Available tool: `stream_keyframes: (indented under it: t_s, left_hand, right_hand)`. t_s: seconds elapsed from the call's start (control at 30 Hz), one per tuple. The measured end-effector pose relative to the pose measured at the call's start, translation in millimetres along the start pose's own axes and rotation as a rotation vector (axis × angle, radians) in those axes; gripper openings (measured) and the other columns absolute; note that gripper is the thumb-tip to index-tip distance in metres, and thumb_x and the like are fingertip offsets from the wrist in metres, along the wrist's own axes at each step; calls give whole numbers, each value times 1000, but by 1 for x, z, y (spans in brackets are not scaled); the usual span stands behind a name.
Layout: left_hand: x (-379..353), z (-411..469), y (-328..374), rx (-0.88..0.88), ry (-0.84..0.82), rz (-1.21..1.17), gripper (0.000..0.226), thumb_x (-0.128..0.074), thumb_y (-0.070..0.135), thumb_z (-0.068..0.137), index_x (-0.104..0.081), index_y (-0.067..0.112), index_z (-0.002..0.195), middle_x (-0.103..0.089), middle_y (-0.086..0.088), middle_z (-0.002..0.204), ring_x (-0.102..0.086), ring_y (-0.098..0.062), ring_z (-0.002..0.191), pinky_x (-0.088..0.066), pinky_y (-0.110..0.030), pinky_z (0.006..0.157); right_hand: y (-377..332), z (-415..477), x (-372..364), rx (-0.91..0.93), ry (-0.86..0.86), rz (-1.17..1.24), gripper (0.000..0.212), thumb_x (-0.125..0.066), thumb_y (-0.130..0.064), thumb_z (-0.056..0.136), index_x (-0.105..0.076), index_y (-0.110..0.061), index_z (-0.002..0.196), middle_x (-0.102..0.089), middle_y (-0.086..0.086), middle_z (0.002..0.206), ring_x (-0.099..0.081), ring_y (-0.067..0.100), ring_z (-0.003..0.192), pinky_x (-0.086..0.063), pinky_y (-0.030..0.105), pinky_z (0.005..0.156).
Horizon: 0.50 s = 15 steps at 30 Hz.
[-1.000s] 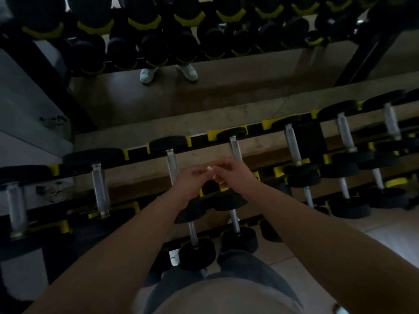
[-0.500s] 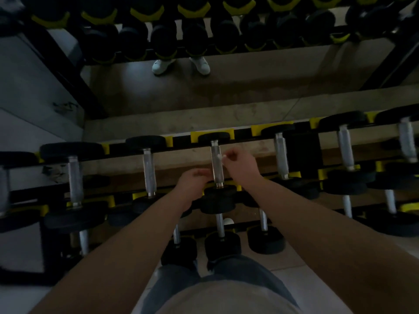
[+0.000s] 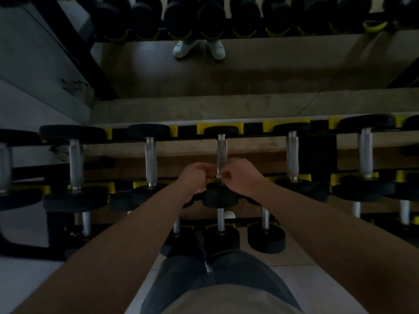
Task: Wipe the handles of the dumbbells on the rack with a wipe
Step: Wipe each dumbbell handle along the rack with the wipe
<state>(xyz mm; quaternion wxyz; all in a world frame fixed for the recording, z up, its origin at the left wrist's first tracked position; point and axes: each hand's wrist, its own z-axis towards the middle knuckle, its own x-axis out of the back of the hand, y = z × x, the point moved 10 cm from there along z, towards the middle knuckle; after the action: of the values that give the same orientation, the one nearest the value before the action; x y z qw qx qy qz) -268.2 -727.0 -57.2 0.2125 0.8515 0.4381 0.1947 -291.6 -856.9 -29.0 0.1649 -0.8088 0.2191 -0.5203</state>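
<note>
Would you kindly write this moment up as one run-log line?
target: centre dumbbell handle, top row | left hand: curled beside its near end | right hand: curled at its near end | wipe: not clearly visible

Tiered rack (image 3: 184, 133), black rails fitted with yellow saddles (image 3: 286, 124).
Upper tier: row of dumbbells (image 3: 150, 163) with black round heads and knurled steel handles (image 3: 292, 152), laid crosswise, one head on the far rail and one on the near rail, side by side and apart. Lower tier: further dumbbells laid the same way, near heads jutting out over pale floor (image 3: 27, 268).
</note>
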Motion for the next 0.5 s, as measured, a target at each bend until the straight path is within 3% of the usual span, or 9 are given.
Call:
stream_keyframes:
  t_s: [0.1,0.23,0.3,0.4,0.5]
  left_hand:
    - [-5,3,-1,20,-6,-28,34,-41,-3,101,-64,7,124,-65,-10,103,-53,-11,67,-39,-15,40]
    - [-11,6,0,42,-36,-8,28,-44,3,100,-66,16,109,-67,-11,103,-51,-15,69,-36,-24,52]
    - [-13,6,3,45,-47,11,32,-41,2,99,-63,19,113,-68,-10,111,-52,-15,73,-36,-25,55]
    - [-12,10,6,30,-35,13,36,-41,1,97,-62,17,122,-69,-8,117,-55,-16,82,-42,-26,63]
    - [-13,13,10,-10,-50,1,40,-44,0,95,-59,16,129,-68,-9,118,-56,-18,86,-43,-28,65]
  right_hand:
    - [-1,2,0,13,24,16,19,-61,-24,96,-76,-19,106,-69,3,109,-65,21,98,-56,37,88]
    - [2,27,48,-87,360,36,20,-54,-21,101,-72,-16,107,-61,4,102,-62,20,87,-55,36,77]
    - [3,35,63,-123,457,51,21,-53,-17,101,-73,-13,106,-61,5,100,-62,23,86,-55,39,76]
    - [5,34,58,-104,443,56,23,-54,-17,101,-74,-14,111,-62,7,99,-61,23,86,-52,35,74]
    - [4,22,38,-20,294,30,22,-56,-21,100,-73,-17,113,-61,2,99,-58,17,86,-40,26,74]
